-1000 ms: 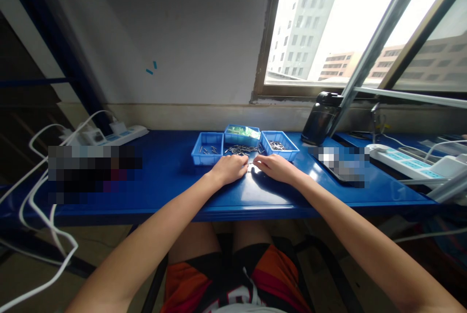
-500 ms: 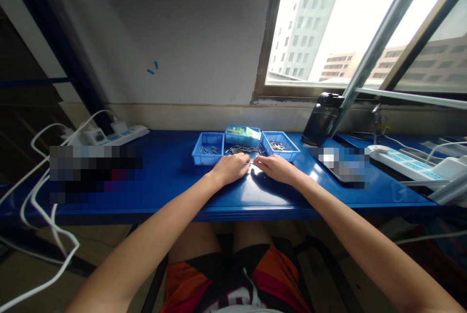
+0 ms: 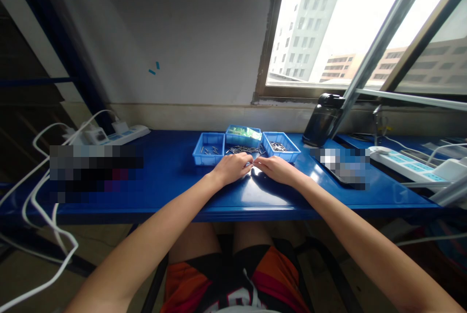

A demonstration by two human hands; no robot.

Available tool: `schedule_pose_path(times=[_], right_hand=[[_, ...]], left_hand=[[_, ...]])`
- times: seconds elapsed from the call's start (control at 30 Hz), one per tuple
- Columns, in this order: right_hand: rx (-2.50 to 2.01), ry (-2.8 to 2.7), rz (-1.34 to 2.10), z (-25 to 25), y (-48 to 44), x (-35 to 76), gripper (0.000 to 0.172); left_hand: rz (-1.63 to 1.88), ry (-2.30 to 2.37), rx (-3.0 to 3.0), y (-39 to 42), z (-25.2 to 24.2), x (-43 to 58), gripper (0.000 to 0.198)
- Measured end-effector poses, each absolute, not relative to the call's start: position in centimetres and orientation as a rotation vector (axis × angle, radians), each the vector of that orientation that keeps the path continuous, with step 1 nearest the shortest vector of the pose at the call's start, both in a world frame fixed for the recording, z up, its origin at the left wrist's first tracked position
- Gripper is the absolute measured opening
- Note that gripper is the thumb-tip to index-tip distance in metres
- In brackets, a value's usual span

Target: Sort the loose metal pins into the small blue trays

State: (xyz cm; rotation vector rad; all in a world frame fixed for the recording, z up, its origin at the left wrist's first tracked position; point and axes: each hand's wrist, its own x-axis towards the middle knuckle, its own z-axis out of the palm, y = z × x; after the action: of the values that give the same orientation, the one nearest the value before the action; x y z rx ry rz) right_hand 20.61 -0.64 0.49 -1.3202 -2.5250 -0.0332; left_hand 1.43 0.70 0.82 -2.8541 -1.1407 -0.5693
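My left hand (image 3: 234,167) and my right hand (image 3: 276,169) meet fingertip to fingertip just above the blue table. Both are closed in a pinch, and what they grip between them is too small to make out. Right behind the fingers lies a loose pile of slender dark metal pieces, like screws (image 3: 245,149). A blue bin (image 3: 208,159) to the left holds a few similar pieces. Another blue bin (image 3: 294,153) on the right contains many small shiny metal parts. The bin at the back (image 3: 229,139) has a green-and-white packet (image 3: 245,133) in it.
A black bottle (image 3: 321,121) stands by the window, with a partly blurred phone-like object (image 3: 341,171) in front of it. White power strips (image 3: 129,134) and cables flank both sides. The table's front edge (image 3: 251,214) runs beneath my forearms.
My fingertips have drawn slightly closer together; the small gap between them, where a thin bright piece showed, has narrowed. The bins and the pile look the same.
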Motion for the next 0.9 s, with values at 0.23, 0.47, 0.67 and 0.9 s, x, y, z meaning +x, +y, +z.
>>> schedule_pose_path(times=[0.23, 0.47, 0.67, 0.9], right_hand=[[-1.320, -2.538, -0.064, 0.69, -0.80, 20.57, 0.028], [-1.335, -2.510, -0.058, 0.88, -0.95, 20.55, 0.026], [-1.330, -2.507, -0.061, 0.83, -0.92, 20.55, 0.029], [-1.315, -2.529, -0.080, 0.76, -0.86, 20.64, 0.031]], left_hand=[[-0.644, -1.062, -2.856, 0.26, 1.07, 1.58, 0.018], [-0.560, -1.207, -2.857, 0.13, 1.25, 1.56, 0.013], [-0.542, -1.188, -2.853, 0.48, 0.95, 1.46, 0.016], [-0.549, -1.165, -2.843, 0.77, 0.66, 1.46, 0.021]])
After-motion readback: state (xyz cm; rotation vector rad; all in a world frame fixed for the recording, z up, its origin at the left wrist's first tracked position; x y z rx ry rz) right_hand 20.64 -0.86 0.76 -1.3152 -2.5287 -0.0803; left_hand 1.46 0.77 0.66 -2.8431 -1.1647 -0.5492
